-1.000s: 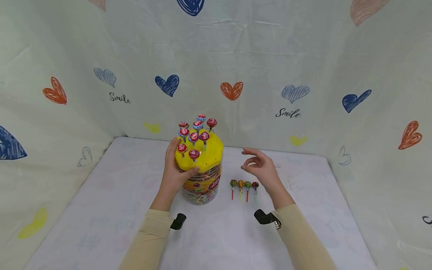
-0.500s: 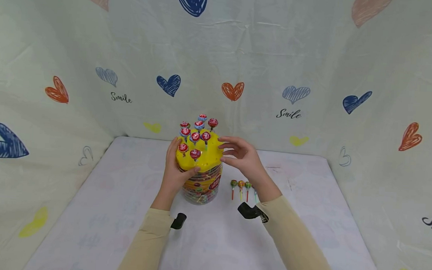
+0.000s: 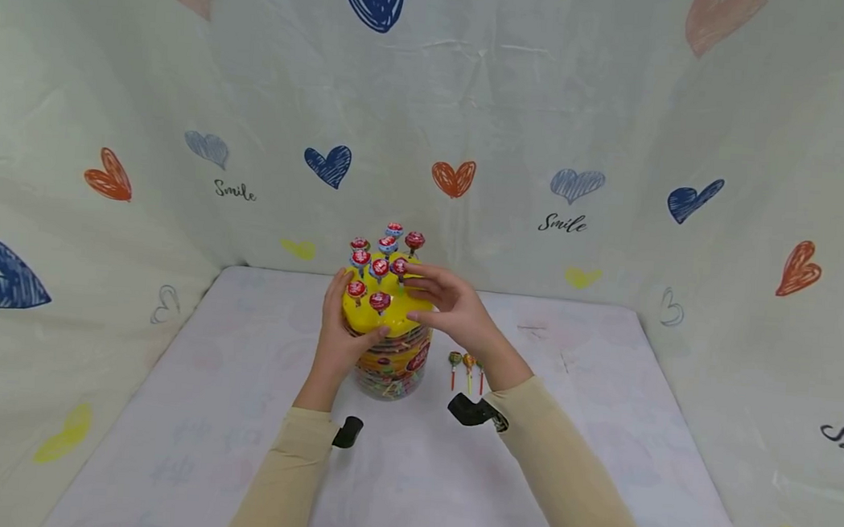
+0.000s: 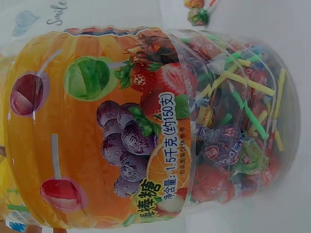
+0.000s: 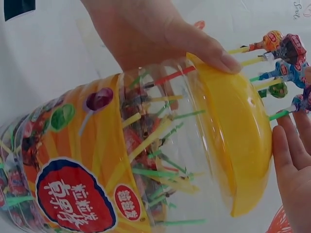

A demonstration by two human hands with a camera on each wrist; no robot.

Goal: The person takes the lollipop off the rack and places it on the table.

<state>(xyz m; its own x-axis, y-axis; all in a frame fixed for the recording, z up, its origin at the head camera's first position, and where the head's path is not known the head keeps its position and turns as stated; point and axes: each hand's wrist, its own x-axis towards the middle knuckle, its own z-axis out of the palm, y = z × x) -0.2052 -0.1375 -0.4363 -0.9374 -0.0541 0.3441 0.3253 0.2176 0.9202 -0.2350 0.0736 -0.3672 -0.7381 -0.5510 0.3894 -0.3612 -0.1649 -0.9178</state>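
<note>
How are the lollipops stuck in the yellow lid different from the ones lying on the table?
The lollipops in the lid stand upright, heads up, sticks pushed into the yellow lid; the lollipops on the table lie flat in a short row. Those in the lid are more numerous and mostly red-wrapped; those on the table are few and look green and orange. The right hand reaches over the first group, away from the second. Both sets are wrapped.

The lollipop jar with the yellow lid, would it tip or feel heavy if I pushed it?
The lollipop jar looks packed full, so probably heavy. It stands tall on the table, so a high push might tip it. Its smooth plastic wall may be slippery.
</note>
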